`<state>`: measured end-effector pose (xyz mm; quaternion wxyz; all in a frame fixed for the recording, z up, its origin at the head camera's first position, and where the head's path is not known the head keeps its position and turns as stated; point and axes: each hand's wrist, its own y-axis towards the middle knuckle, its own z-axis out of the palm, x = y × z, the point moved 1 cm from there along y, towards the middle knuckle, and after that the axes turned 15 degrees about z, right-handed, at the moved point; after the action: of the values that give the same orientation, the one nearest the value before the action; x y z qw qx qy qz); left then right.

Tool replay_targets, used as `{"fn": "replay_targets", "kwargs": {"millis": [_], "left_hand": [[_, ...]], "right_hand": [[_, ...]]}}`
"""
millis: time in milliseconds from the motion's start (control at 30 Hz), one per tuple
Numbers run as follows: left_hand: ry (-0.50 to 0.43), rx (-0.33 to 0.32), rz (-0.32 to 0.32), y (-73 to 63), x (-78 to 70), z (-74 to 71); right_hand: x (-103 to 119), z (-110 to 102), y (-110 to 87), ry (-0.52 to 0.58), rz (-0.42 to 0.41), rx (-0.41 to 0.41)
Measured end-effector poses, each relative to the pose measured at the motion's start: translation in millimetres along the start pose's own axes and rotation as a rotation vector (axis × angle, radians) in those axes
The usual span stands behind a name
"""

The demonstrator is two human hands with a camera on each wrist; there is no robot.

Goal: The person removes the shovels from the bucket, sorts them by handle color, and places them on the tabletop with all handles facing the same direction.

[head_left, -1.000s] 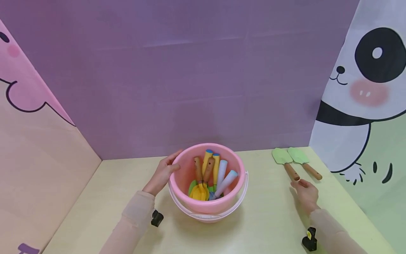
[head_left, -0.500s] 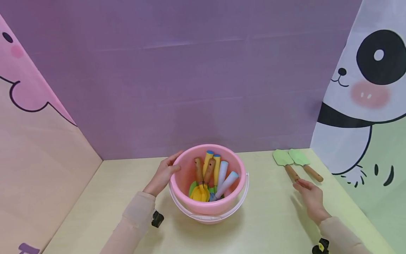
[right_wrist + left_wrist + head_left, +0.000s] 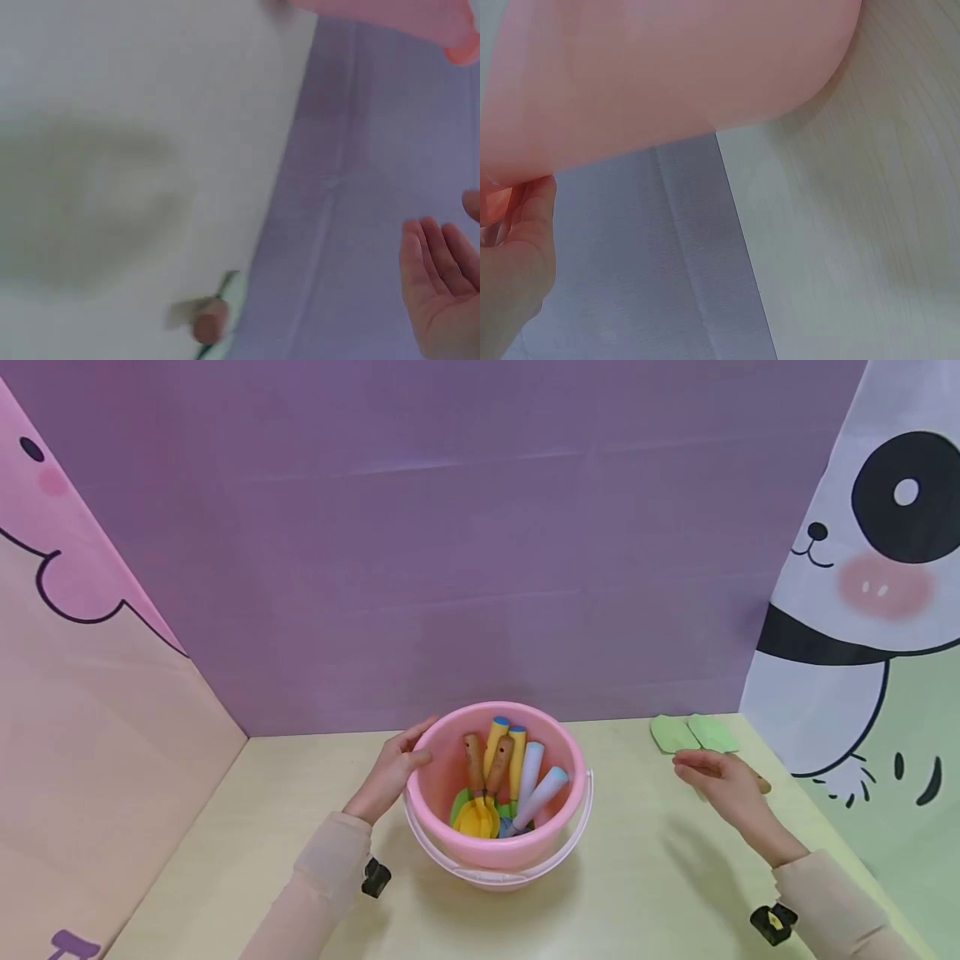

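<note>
A pink bucket (image 3: 495,856) stands on the table with several small tools inside: brown (image 3: 500,760), yellow and pale lilac handles, plus yellow scoops (image 3: 475,818). My left hand (image 3: 386,774) grips its left rim, thumb over the edge, fingers along the outside. To the right, two green-bladed toy shovels (image 3: 672,734) with wooden handles lie side by side. My right hand (image 3: 723,785) hovers over their handles, hiding most of them. In the right wrist view, its fingers (image 3: 439,262) are extended with nothing in them, apart from a wooden handle end (image 3: 210,321).
The bucket's white carrying handle (image 3: 495,877) hangs down in front. A purple wall (image 3: 480,568) closes off the back of the pale table (image 3: 622,893). Printed panels stand left and right, the right one with a panda (image 3: 847,635).
My right hand has lifted off the nearer shovel's handle end and moved up over the handles. The left hand stays at the bucket rim. The head view has shifted slightly.
</note>
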<state>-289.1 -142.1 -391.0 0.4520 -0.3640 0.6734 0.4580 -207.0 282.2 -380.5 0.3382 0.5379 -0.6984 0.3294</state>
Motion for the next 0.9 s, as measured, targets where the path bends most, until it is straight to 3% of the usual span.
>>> {"fn": "replay_targets", "kwargs": {"millis": [200,433,900], "left_hand": [[0.005,0.005,0.004,-0.1,0.8,0.9],[0.0,0.006,0.013,-0.7,0.8,-1.2],[-0.005,0.015,0.001,1.2,2.8,-0.9]], "right_hand": [[31,-8,5.1,-0.159,-0.098,0.087],[63,1,10.1,-0.299,-0.268,0.049],[105,49,16.2,-0.283,-0.411,0.142]]}}
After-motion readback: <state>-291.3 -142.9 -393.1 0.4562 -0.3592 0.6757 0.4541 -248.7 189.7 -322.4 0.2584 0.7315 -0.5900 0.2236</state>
